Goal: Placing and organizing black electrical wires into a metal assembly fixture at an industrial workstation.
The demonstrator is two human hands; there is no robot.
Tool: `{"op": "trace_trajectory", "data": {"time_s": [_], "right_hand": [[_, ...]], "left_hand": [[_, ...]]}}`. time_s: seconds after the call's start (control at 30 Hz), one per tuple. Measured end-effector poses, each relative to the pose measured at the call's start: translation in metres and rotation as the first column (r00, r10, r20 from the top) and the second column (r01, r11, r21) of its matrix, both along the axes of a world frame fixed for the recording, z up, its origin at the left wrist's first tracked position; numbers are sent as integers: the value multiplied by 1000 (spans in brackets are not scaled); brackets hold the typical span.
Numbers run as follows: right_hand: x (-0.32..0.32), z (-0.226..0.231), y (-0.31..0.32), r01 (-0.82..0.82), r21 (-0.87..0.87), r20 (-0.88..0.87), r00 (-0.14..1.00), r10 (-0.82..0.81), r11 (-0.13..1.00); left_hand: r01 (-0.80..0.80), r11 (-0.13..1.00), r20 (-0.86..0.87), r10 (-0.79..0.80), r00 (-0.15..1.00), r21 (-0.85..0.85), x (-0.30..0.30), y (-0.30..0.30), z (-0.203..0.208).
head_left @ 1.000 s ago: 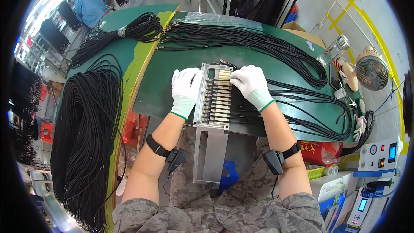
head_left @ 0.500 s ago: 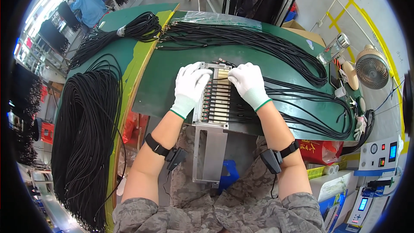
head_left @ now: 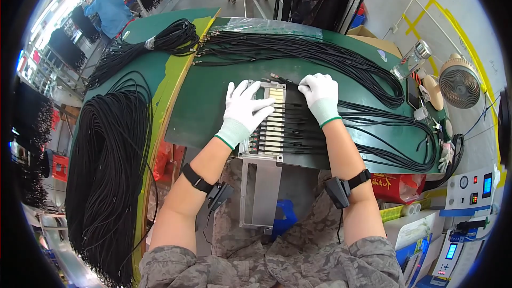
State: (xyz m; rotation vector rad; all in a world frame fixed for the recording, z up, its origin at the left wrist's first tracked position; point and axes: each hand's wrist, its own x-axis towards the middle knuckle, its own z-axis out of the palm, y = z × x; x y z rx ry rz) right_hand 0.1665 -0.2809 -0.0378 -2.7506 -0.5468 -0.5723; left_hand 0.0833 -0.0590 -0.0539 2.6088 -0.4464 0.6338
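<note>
A metal fixture [head_left: 279,155] with a row of pale slots lies on the green table in front of me. Several black cables [head_left: 292,132] are seated across its lower and middle slots, their connector ends at the left rail and their lengths trailing right. My left hand [head_left: 241,111], in a white glove, rests over the fixture's left rail with fingers spread and thumb across the slots. Past the fixture's upper right corner, my gloved right hand [head_left: 321,93] has its fingers pinched on a black cable [head_left: 288,81], whose plug end points left. The fingertips partly hide that cable.
Bundled black cables [head_left: 320,53] stretch across the back of the table, with a large coil [head_left: 109,154] on the left beyond a yellow-edged board [head_left: 169,96]. At right stand a glass jar [head_left: 413,60], a fan [head_left: 458,82] and a control box [head_left: 469,191]. Someone in blue [head_left: 110,12] sits far left.
My right hand has moved off the fixture to the right and pinches a cable there. My left hand's fingers have spread from a pinch and shifted slightly right.
</note>
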Motion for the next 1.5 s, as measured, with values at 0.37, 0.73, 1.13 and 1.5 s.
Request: {"op": "trace_trajectory", "data": {"time_s": [0.37,0.73,1.13,1.5], "right_hand": [[-20,19,14,-519,316,203,855,477,794],[-25,24,11,-473,352,86,875,476,808],[-12,16,-1,-376,165,49,926,373,912],[-9,7,0,-362,101,61,932,357,927]], "left_hand": [[117,916,223,-31,974,-383,12,6,-5],[-57,838,232,215,949,-543,7,13,-5],[-159,865,112,239,965,-476,13,15,-13],[-208,879,-10,226,974,-430,10,16,-10]]}}
